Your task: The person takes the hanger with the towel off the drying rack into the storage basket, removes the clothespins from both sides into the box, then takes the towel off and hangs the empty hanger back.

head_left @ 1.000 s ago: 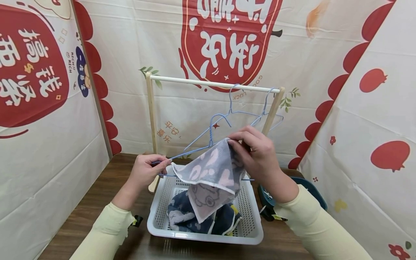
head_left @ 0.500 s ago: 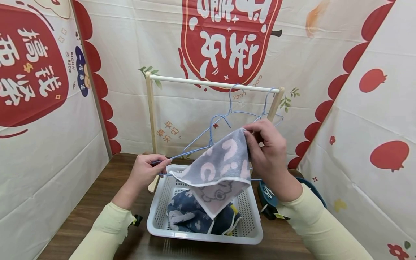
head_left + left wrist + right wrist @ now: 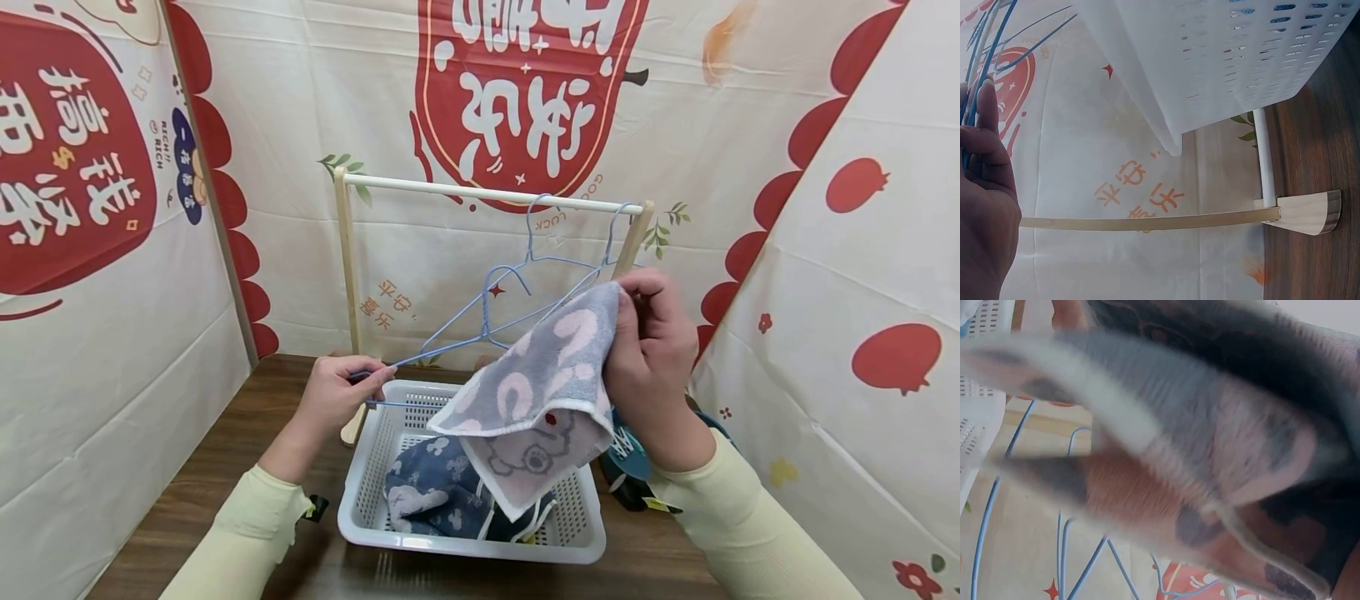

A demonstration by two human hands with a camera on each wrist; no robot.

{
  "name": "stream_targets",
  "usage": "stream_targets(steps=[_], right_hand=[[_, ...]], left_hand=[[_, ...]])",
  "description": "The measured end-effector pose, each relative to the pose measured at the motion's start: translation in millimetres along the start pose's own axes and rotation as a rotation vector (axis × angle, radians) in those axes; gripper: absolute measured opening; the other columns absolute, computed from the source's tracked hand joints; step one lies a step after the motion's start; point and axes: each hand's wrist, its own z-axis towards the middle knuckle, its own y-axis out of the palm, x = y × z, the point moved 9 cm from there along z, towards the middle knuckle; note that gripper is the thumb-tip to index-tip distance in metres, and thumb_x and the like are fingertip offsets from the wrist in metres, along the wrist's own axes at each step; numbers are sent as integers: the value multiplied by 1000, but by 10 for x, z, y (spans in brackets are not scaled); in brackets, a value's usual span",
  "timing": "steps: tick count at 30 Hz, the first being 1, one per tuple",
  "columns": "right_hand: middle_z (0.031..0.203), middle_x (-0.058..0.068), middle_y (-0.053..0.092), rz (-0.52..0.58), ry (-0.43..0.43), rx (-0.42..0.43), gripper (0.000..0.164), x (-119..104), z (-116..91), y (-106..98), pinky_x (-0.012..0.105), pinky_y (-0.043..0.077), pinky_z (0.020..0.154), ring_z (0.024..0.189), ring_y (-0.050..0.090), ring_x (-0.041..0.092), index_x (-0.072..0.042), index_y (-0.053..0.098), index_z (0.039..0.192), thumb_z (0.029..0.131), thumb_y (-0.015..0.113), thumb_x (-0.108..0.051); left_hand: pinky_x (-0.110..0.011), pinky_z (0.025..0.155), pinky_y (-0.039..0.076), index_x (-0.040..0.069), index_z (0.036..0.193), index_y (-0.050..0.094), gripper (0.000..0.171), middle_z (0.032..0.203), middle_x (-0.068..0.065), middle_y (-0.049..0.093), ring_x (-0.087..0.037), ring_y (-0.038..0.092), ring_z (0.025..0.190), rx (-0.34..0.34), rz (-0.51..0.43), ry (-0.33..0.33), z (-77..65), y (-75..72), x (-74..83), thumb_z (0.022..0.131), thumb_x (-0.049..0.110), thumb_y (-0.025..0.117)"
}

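Note:
My left hand (image 3: 341,392) grips the left end of a blue wire hanger (image 3: 438,350), whose hook points up. My right hand (image 3: 652,367) pinches a small grey and pink towel (image 3: 536,375) by its upper corner. The towel hangs in loose folds in front of the hanger's right part, hiding it, and its white-edged lower corner dangles over the basket. The left wrist view has my left hand (image 3: 988,181) at its edge with the blue wire between the fingers. Blurred folds of the towel (image 3: 1179,419) fill much of the right wrist view.
Below is a white perforated basket (image 3: 468,546) holding dark blue patterned cloth (image 3: 435,483). Behind stands a wooden rack with a white rod (image 3: 450,191); two blue hangers (image 3: 530,229) hang toward its right end. A teal container (image 3: 630,454) is partly hidden behind my right forearm.
My right hand has moved rightward and slightly up, drawing the towel along, so more of the hanger's middle shows. My left hand keeps its grip on the hanger in the same place.

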Motion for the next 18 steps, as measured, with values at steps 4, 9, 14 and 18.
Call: stream_targets(steps=[4,9,14,18], right_hand=[[104,-2,65,80,28,95,15,24,-4,-98,22,50,78,85,63,12,24,53,113,107,51,10],[106,4,62,207,22,159,12,52,1,-197,21,46,78,84,59,13,22,54,111,107,48,12],[104,4,60,232,28,127,11,106,-74,-238,19,44,75,82,56,12,21,52,110,108,47,11],[102,5,59,225,34,94,13,181,-186,-267,18,43,74,80,54,12,24,49,110,109,47,11]], left_hand=[[-27,60,61,4,94,84,4,72,-2,73,-19,69,61,2,1,0,4,-10,7,97,0,85],[-26,60,61,-3,94,82,4,72,-5,73,-18,68,61,8,13,3,-2,-18,-3,96,-1,84],[-26,60,61,-4,96,82,2,72,-4,74,-19,69,60,14,13,7,-8,-22,5,96,-3,83],[-27,60,62,-5,97,82,4,72,-2,74,-19,69,60,13,15,11,-9,-27,16,97,-1,84]])
